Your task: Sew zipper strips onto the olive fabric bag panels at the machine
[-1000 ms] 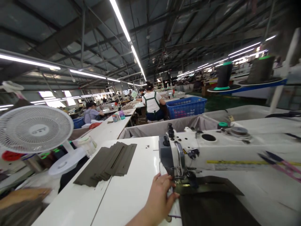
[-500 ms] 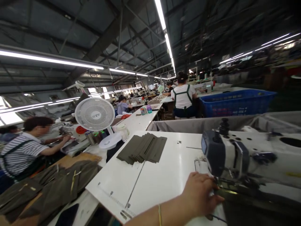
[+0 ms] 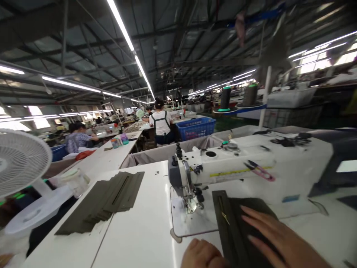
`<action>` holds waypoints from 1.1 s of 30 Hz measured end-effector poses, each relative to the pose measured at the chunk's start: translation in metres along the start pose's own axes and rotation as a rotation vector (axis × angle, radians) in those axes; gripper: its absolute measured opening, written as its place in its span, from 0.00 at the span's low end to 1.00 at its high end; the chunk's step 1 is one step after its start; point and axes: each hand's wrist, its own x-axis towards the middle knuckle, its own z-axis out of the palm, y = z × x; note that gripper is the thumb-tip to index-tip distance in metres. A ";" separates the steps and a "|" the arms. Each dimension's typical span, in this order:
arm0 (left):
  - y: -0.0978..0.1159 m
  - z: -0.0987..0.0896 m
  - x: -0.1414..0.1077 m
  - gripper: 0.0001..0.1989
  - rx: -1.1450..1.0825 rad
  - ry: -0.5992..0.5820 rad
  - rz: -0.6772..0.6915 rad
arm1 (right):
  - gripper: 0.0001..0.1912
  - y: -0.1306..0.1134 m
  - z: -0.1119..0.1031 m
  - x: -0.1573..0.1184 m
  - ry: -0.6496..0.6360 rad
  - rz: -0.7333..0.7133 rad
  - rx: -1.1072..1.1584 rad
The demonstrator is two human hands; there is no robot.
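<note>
A dark olive cloth piece point(image 3: 245, 223) with a zip point(image 3: 224, 214) and its gold-coloured puller lies on the sewing machine bed, right of the needle area. My right hand point(image 3: 281, 238) rests on this cloth, fingers stretched and spread. At the bottom edge, my left hand point(image 3: 202, 255) is closed, knuckles up, beside the cloth's left border; its fingertips are hidden, so I cannot tell what they grip. The white sewing machine point(image 3: 240, 163) stands behind the cloth, its presser foot point(image 3: 192, 204) lit and apart from it. Pink-handled thread snips point(image 3: 260, 171) lie against the machine arm.
A fanned stack of olive cloth pieces point(image 3: 111, 201) lies on the white table point(image 3: 142, 238) to the left. Beyond it stands a white fan point(image 3: 19, 163). Thread cones point(image 3: 225, 98), a blue basket point(image 3: 195, 128) and a seated person point(image 3: 161, 124) are farther back.
The view has swung right. My left hand has moved from beside the needle to the near edge. My right hand and the zipped cloth now show plainly right of the needle.
</note>
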 end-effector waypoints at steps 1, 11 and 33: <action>0.003 -0.005 0.008 0.09 -0.028 -0.054 -0.061 | 0.20 -0.006 0.008 0.004 -0.048 -0.052 -0.026; -0.008 -0.028 0.066 0.08 0.062 -0.667 -0.641 | 0.33 -0.023 0.045 -0.007 -0.124 -0.181 -0.124; -0.010 0.004 0.081 0.04 -0.005 -0.430 -0.781 | 0.26 0.047 -0.038 0.104 0.442 0.166 -0.089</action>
